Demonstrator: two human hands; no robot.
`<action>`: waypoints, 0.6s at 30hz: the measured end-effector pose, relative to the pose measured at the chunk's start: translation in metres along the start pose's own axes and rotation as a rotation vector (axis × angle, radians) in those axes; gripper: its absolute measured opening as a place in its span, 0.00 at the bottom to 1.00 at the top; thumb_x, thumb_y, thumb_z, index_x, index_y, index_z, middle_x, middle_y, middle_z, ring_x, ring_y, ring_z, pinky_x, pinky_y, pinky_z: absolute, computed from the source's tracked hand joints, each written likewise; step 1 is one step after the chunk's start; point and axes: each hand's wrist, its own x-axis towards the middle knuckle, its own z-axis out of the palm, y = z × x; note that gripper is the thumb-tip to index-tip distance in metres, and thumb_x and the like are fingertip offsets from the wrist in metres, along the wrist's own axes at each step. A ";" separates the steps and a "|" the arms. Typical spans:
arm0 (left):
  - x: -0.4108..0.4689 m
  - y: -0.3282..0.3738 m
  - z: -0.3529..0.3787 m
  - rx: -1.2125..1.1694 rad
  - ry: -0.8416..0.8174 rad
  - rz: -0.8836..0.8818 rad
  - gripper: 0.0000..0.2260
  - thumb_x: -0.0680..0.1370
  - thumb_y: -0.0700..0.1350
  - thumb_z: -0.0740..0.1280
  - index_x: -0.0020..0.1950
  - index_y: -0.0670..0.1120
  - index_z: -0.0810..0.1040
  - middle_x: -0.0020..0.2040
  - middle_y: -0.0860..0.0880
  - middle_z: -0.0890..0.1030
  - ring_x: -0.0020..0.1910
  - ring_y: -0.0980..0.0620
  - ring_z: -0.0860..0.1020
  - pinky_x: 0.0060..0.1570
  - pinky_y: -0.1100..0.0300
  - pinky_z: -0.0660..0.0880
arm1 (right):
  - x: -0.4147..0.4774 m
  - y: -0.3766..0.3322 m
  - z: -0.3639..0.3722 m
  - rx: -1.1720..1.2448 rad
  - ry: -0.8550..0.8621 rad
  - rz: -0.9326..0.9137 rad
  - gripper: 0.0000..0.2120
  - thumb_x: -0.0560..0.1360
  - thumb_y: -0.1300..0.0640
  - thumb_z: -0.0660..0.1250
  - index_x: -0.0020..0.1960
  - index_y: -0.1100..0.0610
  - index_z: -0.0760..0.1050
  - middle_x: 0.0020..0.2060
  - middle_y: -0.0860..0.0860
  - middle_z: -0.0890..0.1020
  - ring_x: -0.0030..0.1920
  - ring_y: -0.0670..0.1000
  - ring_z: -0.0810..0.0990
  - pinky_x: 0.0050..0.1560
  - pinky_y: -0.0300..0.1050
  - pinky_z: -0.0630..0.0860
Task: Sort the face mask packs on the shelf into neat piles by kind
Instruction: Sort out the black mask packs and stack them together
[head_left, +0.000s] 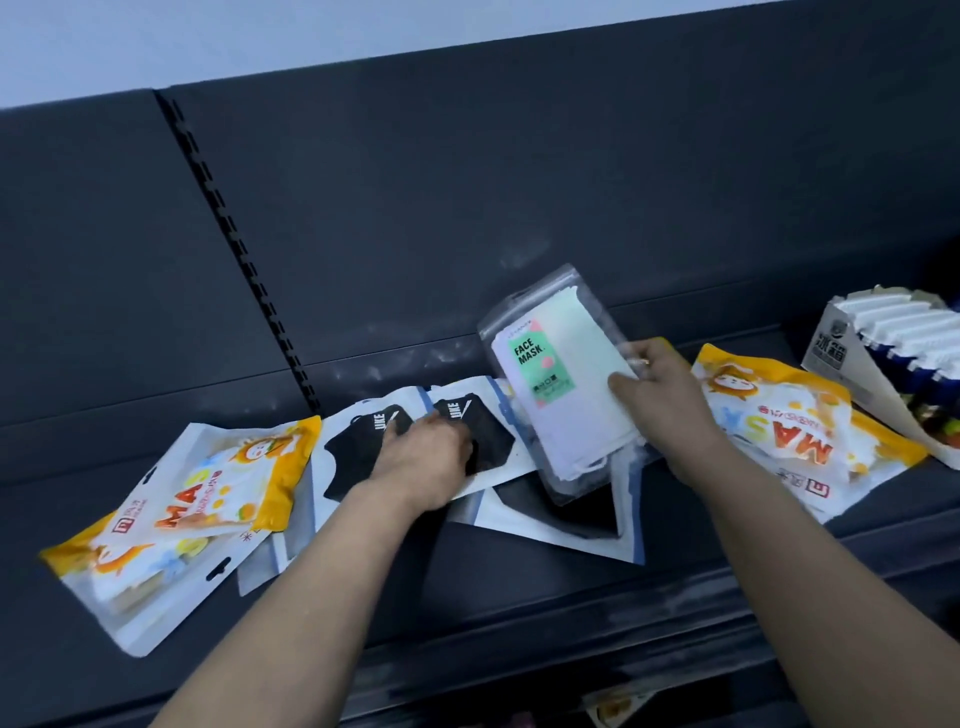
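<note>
My right hand (662, 397) grips a clear pack of white masks with a green FACE MASK label (558, 384), tilted above the dark shelf (519, 587). My left hand (423, 457) presses down on a white pack showing a black mask (475, 441), its fingers on the pack. A second black-mask pack (353, 452) lies just left of it, and a third (566, 519) lies partly under the clear pack. Orange cartoon MASK packs lie at the left (192, 509) and at the right (779, 431).
A grey cardboard display box (841, 348) holding white and blue items stands at the far right of the shelf. A slotted upright (234, 249) runs down the dark back panel. Another orange pack (618, 706) peeks from the shelf below.
</note>
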 end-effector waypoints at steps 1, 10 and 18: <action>-0.002 -0.001 -0.005 -0.160 0.128 -0.057 0.10 0.81 0.48 0.56 0.53 0.48 0.76 0.58 0.44 0.79 0.62 0.43 0.74 0.65 0.46 0.66 | -0.004 0.000 0.009 0.071 -0.032 0.018 0.08 0.76 0.61 0.63 0.52 0.51 0.70 0.47 0.50 0.80 0.45 0.53 0.80 0.48 0.47 0.77; -0.013 -0.011 -0.017 -1.418 0.194 -0.465 0.10 0.77 0.37 0.68 0.58 0.40 0.75 0.48 0.43 0.85 0.44 0.44 0.83 0.46 0.45 0.81 | -0.031 0.001 0.055 0.025 -0.320 -0.003 0.06 0.80 0.50 0.59 0.53 0.48 0.74 0.49 0.48 0.82 0.49 0.50 0.80 0.53 0.49 0.77; -0.014 -0.041 -0.020 -1.180 0.441 -0.469 0.14 0.78 0.37 0.66 0.62 0.45 0.72 0.52 0.45 0.82 0.46 0.44 0.82 0.46 0.48 0.79 | -0.029 0.035 0.021 -1.087 -0.418 -0.137 0.19 0.79 0.49 0.57 0.69 0.50 0.66 0.67 0.50 0.71 0.66 0.54 0.69 0.57 0.50 0.70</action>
